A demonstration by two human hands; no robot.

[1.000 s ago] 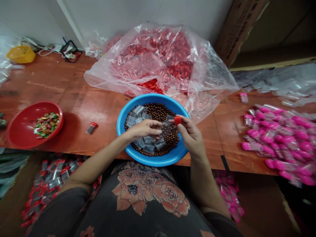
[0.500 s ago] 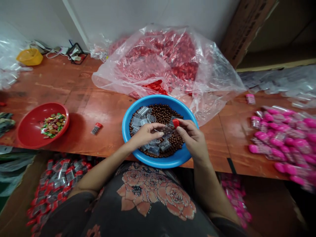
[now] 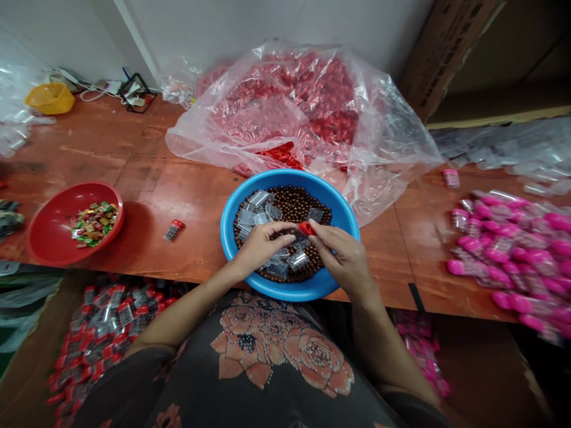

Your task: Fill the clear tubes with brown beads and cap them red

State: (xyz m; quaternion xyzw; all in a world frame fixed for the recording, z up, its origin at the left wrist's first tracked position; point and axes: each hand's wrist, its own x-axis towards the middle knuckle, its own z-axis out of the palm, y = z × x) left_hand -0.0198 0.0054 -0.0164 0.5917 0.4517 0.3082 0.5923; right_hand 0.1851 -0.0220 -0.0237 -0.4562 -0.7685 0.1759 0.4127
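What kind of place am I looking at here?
Probably a small packing workshop: a blue basin of brown beads and clear containers, a big plastic bag of red pieces, and heaps of pink-capped containers on the worktable.

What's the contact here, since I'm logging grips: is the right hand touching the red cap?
Touching. The head view shows the right hand with its fingertips against the red cap, above the blue basin.
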